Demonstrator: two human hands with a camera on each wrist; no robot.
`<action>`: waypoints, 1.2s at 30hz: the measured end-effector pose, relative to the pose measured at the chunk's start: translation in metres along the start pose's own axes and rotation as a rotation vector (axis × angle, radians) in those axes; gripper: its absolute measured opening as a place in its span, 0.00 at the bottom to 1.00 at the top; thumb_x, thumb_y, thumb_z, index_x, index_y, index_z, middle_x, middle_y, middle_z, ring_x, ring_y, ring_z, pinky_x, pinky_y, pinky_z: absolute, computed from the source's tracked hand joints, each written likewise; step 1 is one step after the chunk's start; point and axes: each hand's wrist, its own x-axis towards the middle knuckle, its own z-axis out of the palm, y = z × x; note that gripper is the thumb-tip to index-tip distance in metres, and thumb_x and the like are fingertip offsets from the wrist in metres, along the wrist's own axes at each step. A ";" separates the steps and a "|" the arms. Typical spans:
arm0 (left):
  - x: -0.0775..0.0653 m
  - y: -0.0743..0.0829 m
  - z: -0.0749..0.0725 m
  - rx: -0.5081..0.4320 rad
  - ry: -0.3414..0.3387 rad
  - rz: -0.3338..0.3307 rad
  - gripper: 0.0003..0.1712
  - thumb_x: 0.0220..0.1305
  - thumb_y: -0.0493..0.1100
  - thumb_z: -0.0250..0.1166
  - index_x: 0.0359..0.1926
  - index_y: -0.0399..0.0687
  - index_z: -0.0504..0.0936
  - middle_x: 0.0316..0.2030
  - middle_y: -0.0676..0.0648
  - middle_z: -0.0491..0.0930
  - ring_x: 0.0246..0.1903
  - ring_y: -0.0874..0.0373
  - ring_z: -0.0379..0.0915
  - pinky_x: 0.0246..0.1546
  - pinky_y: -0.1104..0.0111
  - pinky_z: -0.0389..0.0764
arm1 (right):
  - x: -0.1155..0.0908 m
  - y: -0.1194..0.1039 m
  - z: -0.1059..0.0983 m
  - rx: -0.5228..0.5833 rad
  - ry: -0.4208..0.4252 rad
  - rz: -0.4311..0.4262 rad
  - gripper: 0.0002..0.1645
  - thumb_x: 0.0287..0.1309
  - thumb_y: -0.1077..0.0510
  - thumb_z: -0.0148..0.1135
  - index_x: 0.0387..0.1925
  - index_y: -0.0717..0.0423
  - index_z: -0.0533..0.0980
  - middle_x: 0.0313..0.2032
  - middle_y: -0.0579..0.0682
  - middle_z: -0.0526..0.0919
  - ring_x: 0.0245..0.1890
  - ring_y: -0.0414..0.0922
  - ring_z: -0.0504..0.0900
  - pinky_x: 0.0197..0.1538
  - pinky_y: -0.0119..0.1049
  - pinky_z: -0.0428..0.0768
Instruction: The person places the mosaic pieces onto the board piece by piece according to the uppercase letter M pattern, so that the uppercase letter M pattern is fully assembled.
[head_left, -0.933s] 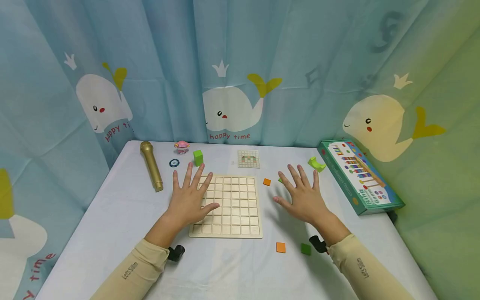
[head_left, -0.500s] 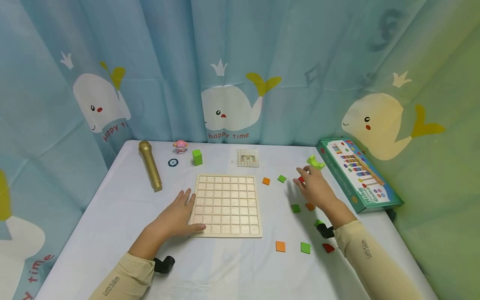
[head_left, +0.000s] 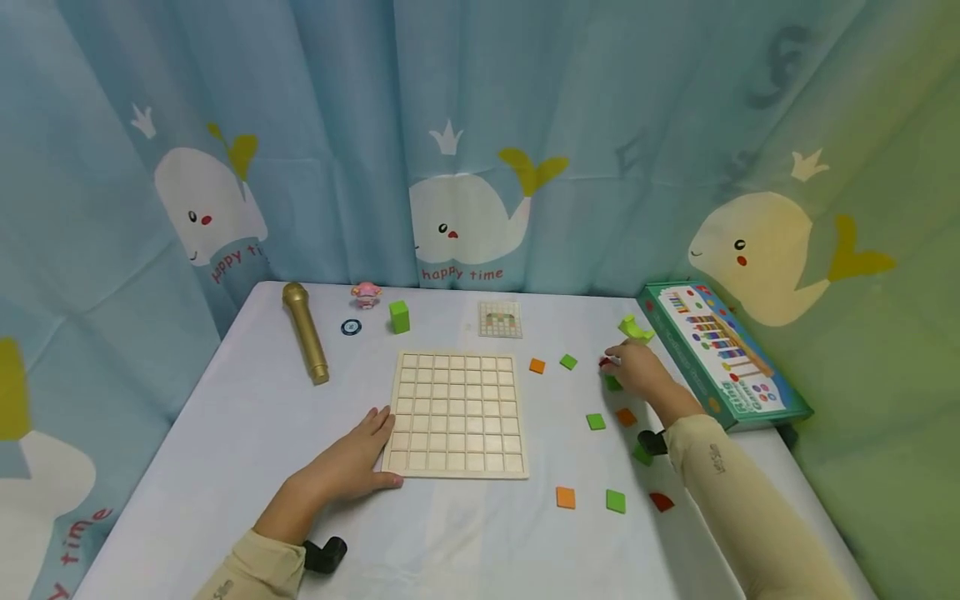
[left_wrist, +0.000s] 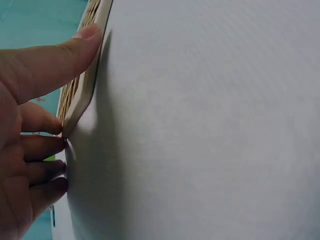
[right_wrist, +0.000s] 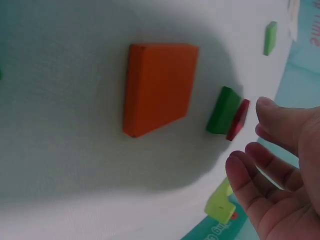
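Observation:
My left hand (head_left: 343, 467) rests at the near left corner of the wooden grid board (head_left: 461, 417), its fingers along the left side and thumb by the near edge. In the left wrist view the thumb (left_wrist: 60, 65) touches the board's rim. On the right, my right hand (head_left: 639, 368) reaches down at a red tile (right_wrist: 238, 120), with a green tile (right_wrist: 223, 111) right beside it. Thumb and fingers stand apart in the right wrist view, with nothing seen between them. An orange tile (right_wrist: 162, 87) lies nearer the wrist. Several more tiles are scattered right of the board.
A light green arch-shaped block (head_left: 636, 328) lies just beyond the right hand, beside a green game box (head_left: 723, 358). Behind the board is a pattern card (head_left: 500, 320). A gold microphone (head_left: 306, 333), round chip (head_left: 351, 327), pink figurine (head_left: 366, 294) and green block (head_left: 400, 317) occupy the back left.
Both hands were spread above the table. The left has come down and back to the board's near left corner; the right has moved right and down to the red tile.

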 end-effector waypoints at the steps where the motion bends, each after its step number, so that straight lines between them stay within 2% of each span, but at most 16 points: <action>1: 0.000 0.000 0.001 0.000 0.005 0.002 0.56 0.60 0.57 0.73 0.75 0.27 0.56 0.76 0.33 0.50 0.76 0.37 0.42 0.72 0.48 0.56 | 0.002 0.000 0.001 -0.003 -0.008 -0.003 0.20 0.67 0.60 0.65 0.54 0.72 0.79 0.48 0.69 0.78 0.48 0.63 0.79 0.53 0.57 0.78; 6: -0.002 0.001 0.002 0.014 0.020 -0.005 0.51 0.64 0.55 0.70 0.74 0.27 0.57 0.76 0.32 0.51 0.76 0.37 0.43 0.71 0.48 0.56 | 0.013 0.003 0.008 -0.025 -0.029 -0.012 0.10 0.66 0.63 0.65 0.45 0.66 0.83 0.43 0.63 0.82 0.41 0.55 0.78 0.50 0.53 0.79; 11: -0.002 0.003 0.002 0.015 0.017 -0.013 0.50 0.65 0.55 0.69 0.74 0.27 0.58 0.75 0.32 0.52 0.75 0.37 0.44 0.72 0.48 0.56 | 0.018 0.006 0.011 0.034 -0.056 0.055 0.10 0.67 0.64 0.64 0.46 0.65 0.83 0.45 0.62 0.83 0.42 0.54 0.77 0.50 0.51 0.80; 15: -0.002 0.005 0.002 0.023 0.019 -0.020 0.50 0.65 0.55 0.69 0.74 0.27 0.58 0.76 0.32 0.52 0.75 0.37 0.44 0.72 0.49 0.56 | 0.021 0.007 0.011 0.056 -0.061 0.077 0.09 0.66 0.64 0.64 0.46 0.66 0.82 0.42 0.60 0.84 0.39 0.53 0.78 0.46 0.47 0.81; 20: 0.000 0.005 0.002 0.031 0.022 -0.029 0.51 0.65 0.55 0.69 0.74 0.27 0.58 0.76 0.32 0.52 0.76 0.37 0.44 0.72 0.49 0.56 | 0.025 0.010 0.011 0.039 -0.054 0.052 0.08 0.65 0.65 0.65 0.43 0.67 0.82 0.37 0.58 0.81 0.36 0.52 0.77 0.41 0.44 0.80; 28: 0.001 0.004 0.004 0.028 0.020 -0.020 0.50 0.65 0.54 0.69 0.73 0.26 0.58 0.75 0.32 0.52 0.75 0.37 0.44 0.72 0.49 0.56 | 0.021 0.010 0.006 0.051 -0.053 0.049 0.08 0.65 0.63 0.66 0.41 0.66 0.80 0.35 0.56 0.82 0.35 0.51 0.77 0.42 0.45 0.80; 36: 0.000 0.004 0.004 0.032 0.019 -0.031 0.50 0.65 0.55 0.69 0.73 0.26 0.59 0.76 0.33 0.52 0.76 0.38 0.44 0.72 0.50 0.56 | 0.016 -0.017 -0.005 0.090 0.024 -0.053 0.10 0.66 0.66 0.63 0.47 0.65 0.80 0.31 0.54 0.78 0.31 0.50 0.75 0.34 0.42 0.76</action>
